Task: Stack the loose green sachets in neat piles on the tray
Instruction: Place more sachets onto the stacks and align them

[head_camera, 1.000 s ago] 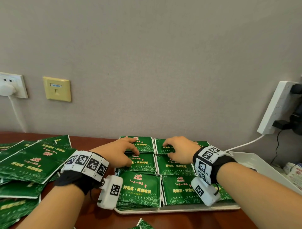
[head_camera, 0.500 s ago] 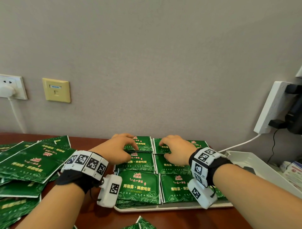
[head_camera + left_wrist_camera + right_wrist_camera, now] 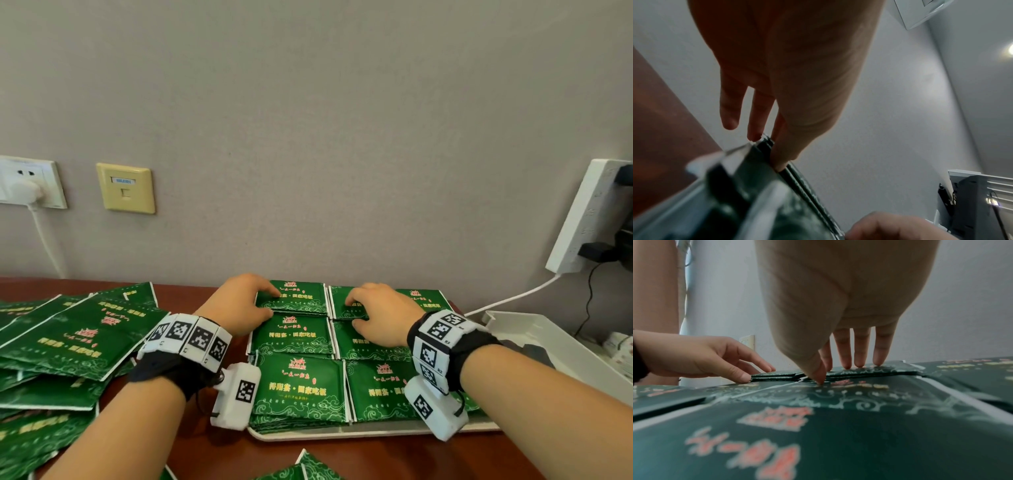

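While both hands are working at the far row of the tray (image 3: 359, 434), the relation that matters is how that row's two piles are lying against the fingers; the tray is the landmark for everything below.

Left of the tray, the loose sachets (image 3: 73, 337) are lying in a sprawling heap on the table (image 3: 394, 459), well apart from both hands, long sides running roughly left to right; the left hand (image 3: 238, 305) is the nearer one for fetching them, in my judgement.

At the tray's far left corner, the left pile (image 3: 294, 298) is sitting under the left hand; the thumb is pressing at the pile's near edge while the fingers are curling over its top and left side, so it is pinching the pile rather than lifting it; the left wrist view is showing the fingers (image 3: 754, 123) reaching down past the pile's edge.

At the tray's far right, the right pile (image 3: 421, 299) is lying under the right hand (image 3: 380, 315); its fingers (image 3: 860, 350) are standing nearly straight with tips on the pile's top, thumb tip touching down at its near edge, pressing without clasping anything.

Both piles are lying long axis left to right, meeting along the tray's midline; squaring them probably means nudging edges inward and toward the wall.
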`<action>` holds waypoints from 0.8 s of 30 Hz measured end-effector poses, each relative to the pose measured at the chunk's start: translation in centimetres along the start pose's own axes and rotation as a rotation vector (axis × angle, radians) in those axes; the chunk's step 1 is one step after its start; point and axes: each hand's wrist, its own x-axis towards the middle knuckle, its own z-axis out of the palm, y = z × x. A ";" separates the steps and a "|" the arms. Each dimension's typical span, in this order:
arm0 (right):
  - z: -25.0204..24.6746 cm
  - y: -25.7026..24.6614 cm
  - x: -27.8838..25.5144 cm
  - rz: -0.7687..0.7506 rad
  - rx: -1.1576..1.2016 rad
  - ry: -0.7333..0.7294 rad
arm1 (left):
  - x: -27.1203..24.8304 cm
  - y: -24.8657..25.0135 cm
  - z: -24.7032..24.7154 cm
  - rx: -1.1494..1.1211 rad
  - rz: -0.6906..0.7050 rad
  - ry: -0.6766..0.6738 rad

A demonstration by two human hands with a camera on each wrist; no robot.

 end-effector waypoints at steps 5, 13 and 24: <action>-0.1 -0.1 0.0 0.001 -0.006 -0.008 | -0.2 0.2 -0.3 0.001 -0.002 -0.014; -1.8 -1.3 -2.3 -0.008 0.062 0.038 | -2.6 4.6 -4.3 0.118 0.043 -0.058; -1.5 -7.3 -15.3 -0.082 0.308 -0.338 | -15.2 7.8 -4.9 0.364 -0.069 -0.548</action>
